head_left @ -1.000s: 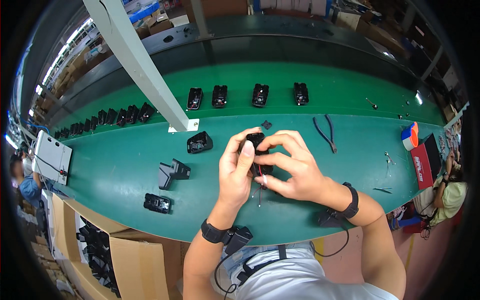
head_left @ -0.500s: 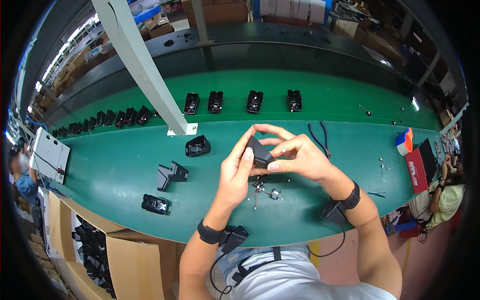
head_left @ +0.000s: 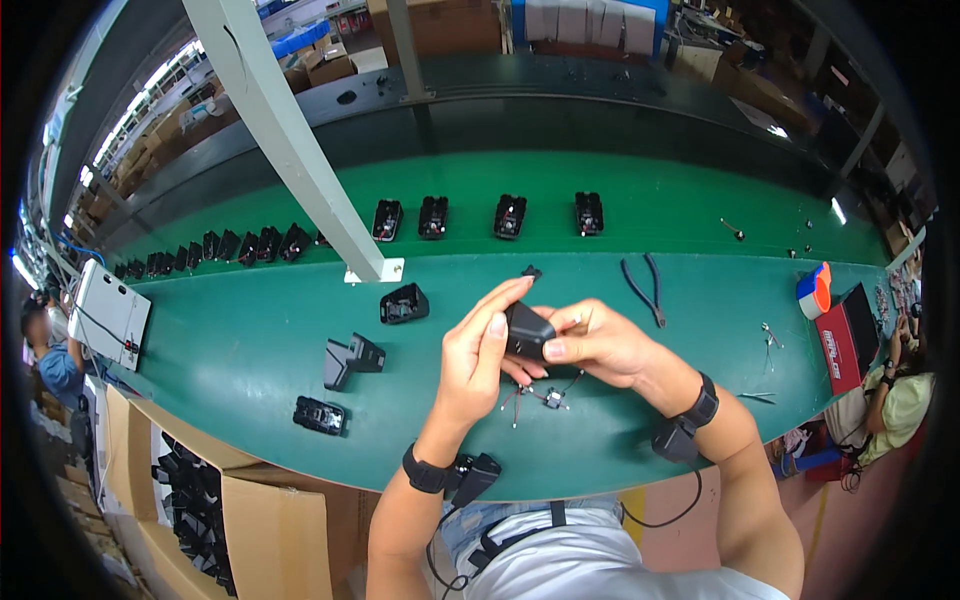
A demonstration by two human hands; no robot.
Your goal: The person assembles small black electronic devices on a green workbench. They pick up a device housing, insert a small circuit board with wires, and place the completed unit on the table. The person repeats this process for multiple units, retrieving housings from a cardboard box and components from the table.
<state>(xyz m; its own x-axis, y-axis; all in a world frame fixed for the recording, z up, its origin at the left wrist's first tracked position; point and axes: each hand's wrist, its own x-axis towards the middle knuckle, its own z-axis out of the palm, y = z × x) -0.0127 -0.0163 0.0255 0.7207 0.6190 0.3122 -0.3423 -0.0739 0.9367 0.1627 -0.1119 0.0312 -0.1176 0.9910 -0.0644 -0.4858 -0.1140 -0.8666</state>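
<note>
Black plastic housing [head_left: 530, 332] above the green workbench [head_left: 230, 340], between the left hand [head_left: 473, 362] gripping its left side and the right hand [head_left: 608, 345] pinching its right end; wired component [head_left: 554, 399] nearer the body, blue-handled pliers [head_left: 657, 307] farther right

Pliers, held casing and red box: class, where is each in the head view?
Pliers [head_left: 656, 307]: head view, on the joint.
Casing [head_left: 529, 331]: head view, on its outer face.
Red box [head_left: 836, 350]: head view, on its red side.
</note>
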